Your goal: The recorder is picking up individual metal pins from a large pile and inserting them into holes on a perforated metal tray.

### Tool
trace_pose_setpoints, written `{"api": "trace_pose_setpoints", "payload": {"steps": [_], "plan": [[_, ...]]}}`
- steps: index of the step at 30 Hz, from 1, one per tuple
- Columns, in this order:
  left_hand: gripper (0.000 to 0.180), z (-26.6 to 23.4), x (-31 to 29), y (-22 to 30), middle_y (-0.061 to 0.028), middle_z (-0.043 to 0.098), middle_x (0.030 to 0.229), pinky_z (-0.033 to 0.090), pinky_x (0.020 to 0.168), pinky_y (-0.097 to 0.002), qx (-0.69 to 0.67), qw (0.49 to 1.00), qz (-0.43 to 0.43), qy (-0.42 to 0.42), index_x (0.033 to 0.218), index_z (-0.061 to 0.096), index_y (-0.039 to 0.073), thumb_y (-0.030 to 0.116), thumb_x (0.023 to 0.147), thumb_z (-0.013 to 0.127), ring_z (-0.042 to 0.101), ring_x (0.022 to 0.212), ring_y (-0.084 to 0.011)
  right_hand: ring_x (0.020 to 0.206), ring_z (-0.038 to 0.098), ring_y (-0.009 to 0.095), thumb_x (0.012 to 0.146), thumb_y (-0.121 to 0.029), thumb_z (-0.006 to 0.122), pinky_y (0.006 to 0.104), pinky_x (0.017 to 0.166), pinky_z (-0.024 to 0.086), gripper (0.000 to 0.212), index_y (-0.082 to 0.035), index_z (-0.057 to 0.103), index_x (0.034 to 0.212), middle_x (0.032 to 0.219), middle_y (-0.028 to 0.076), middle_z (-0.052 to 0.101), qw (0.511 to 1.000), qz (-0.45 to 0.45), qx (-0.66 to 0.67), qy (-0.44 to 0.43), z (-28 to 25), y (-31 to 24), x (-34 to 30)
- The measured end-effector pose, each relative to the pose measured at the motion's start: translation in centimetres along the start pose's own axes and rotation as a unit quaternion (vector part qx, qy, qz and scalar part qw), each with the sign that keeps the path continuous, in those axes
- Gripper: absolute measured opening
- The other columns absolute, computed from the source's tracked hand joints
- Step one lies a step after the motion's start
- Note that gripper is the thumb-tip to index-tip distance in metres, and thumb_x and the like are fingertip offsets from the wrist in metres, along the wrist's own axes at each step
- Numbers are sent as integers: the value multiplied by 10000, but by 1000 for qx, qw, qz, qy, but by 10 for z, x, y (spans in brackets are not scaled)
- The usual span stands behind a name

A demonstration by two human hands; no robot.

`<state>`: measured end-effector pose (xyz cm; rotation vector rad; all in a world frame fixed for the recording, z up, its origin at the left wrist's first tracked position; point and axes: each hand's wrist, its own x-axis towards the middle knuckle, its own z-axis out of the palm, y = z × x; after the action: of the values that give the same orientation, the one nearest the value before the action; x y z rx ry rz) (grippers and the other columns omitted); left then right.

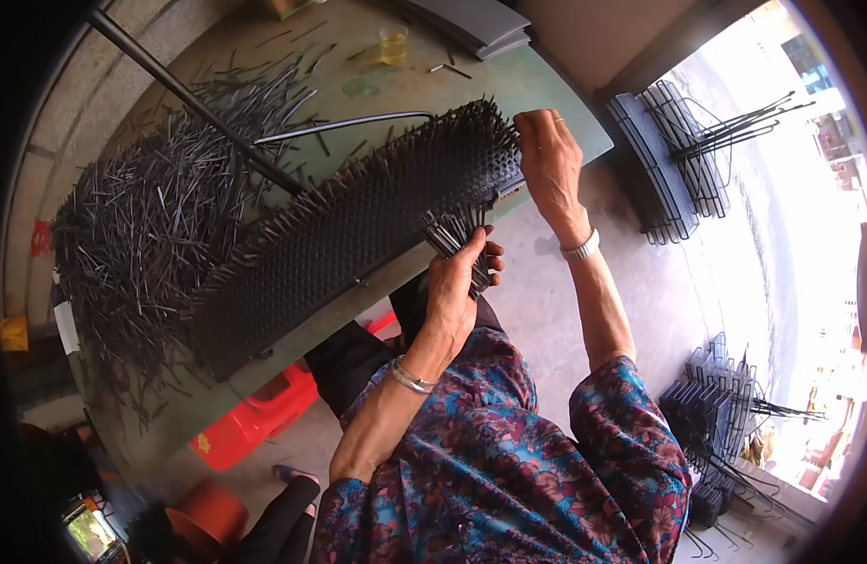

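Note:
A long black perforated rack (358, 226) lies aslant across the table. Short thin black rods (471, 127) stand in its holes, thick at the right end and in a strip along the far edge. My left hand (452, 282) is closed round a bundle of such black rods (443, 233), held by the rack's near edge. At the rack's right end, my right hand (551, 160) has its fingers pinched together beside the standing rods; what lies between the fingertips is hidden. A large loose heap of black rods (161, 226) covers the table's left side.
A dark metal bar (194, 99) slants over the heap, and a bent rod (358, 122) reaches over the rack. Beyond are a cup of yellow liquid (393, 45) and grey sheets (480, 23). Wire racks (659, 169) stand right; a red stool (255, 418) is below. Another person's leg (283, 517) shows lower left.

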<state>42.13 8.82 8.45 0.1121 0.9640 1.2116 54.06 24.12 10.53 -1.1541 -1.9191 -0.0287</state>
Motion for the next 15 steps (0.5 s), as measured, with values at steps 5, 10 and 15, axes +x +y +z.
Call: {"api": "trace_pose_setpoints", "payload": {"steps": [5, 10, 15], "plan": [[327, 0, 2, 7, -98, 699, 1000, 482, 550, -240, -11, 999, 43, 6, 1112, 642, 39, 272, 891, 702, 601, 700, -107, 634, 627, 160, 916, -100, 559, 287, 613, 472, 140, 4, 650, 889, 701, 95, 647, 983, 123, 104, -89, -57, -31, 10], [290, 5, 4, 9, -108, 707, 905, 463, 531, -251, 23, 997, 74, -12, 1011, 665, 15, 270, 881, 712, 610, 651, -125, 625, 614, 103, 931, -131, 571, 250, 590, 462, 184, 26, 655, 886, 713, 64, 663, 924, 249, 199, -210, -53, -37, -13], [223, -4, 4, 5, -90, 683, 768, 456, 523, -262, 30, 999, 24, 25, 921, 667, 3, 224, 897, 687, 616, 624, -141, 662, 614, 108, 932, -183, 607, 260, 607, 458, 211, 18, 671, 926, 751, 83, 669, 896, 259, 227, -282, -46, -33, -10]]}}
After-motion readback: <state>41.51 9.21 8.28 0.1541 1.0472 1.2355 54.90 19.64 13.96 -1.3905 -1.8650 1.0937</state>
